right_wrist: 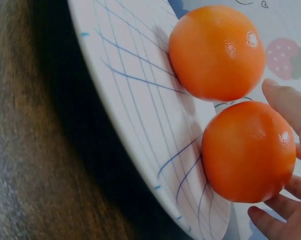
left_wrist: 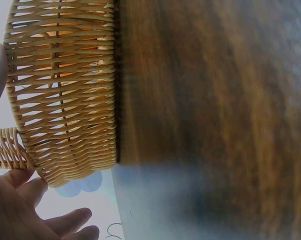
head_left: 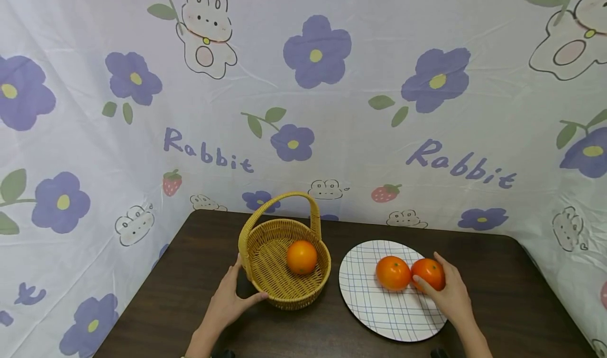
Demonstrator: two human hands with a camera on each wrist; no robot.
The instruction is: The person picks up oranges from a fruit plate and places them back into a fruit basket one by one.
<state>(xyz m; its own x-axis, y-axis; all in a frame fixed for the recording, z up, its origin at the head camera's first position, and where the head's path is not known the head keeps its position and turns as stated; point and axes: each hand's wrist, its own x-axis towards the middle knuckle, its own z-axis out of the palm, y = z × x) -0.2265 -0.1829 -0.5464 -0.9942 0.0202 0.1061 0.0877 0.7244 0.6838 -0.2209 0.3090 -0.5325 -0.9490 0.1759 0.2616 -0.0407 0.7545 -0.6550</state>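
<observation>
My left hand (head_left: 229, 300) is at the left side of a yellow wicker basket (head_left: 294, 299), thumb at the near rim and fingers by the handle's base. In the left wrist view, its fingers (left_wrist: 33, 190) rest against the weave, two others extending past it. One orange (head_left: 301, 257) lies inside the basket. Two more oranges sit side by side on a round white plate with blue grid lines (head_left: 379, 310). My right hand (head_left: 452, 293) is spread around the right-hand orange (right_wrist: 248, 152), its thumb slightly off the fruit in the right wrist view. The left-hand orange (head_left: 393, 273) is beside it.
Basket and plate stand on a dark brown wooden table (head_left: 189, 273), the plate to the right of the basket. A white cloth (head_left: 351, 136) printed with purple flowers and rabbits hangs behind the table and along both sides. The basket's arched handle (head_left: 280, 199) rises above its rim.
</observation>
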